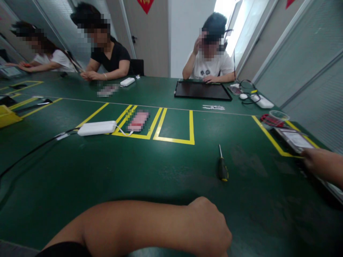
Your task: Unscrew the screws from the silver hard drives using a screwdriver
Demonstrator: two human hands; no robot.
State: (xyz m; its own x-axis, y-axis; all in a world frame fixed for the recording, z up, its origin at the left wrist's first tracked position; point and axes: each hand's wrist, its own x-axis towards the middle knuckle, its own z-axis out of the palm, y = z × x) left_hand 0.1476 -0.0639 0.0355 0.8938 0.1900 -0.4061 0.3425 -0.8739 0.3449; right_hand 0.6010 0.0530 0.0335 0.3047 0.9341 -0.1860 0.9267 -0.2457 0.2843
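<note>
My left hand (211,225) rests low over the near table, back up, with its fingers curled under in a fist. What lies inside that fist, if anything, is hidden. At the right edge my right hand (318,162) is smeared by motion, and its grip does not show clearly. It is beside a hard drive (293,138) with a white label. Below the hand, a dark, flat object with a lighter edge (331,189) is partly cut off. Between my hands and farther forward lies a screwdriver (223,169) with a black and yellow handle, its tip pointing away.
Yellow tape (174,139) marks rectangles on the green table (150,171). A white power strip (97,128) with a black cord joins a blurred pink phone (138,121). Red items (272,119) and a clear round lid (279,115) lie right. Across sit several people and a black panel (203,90).
</note>
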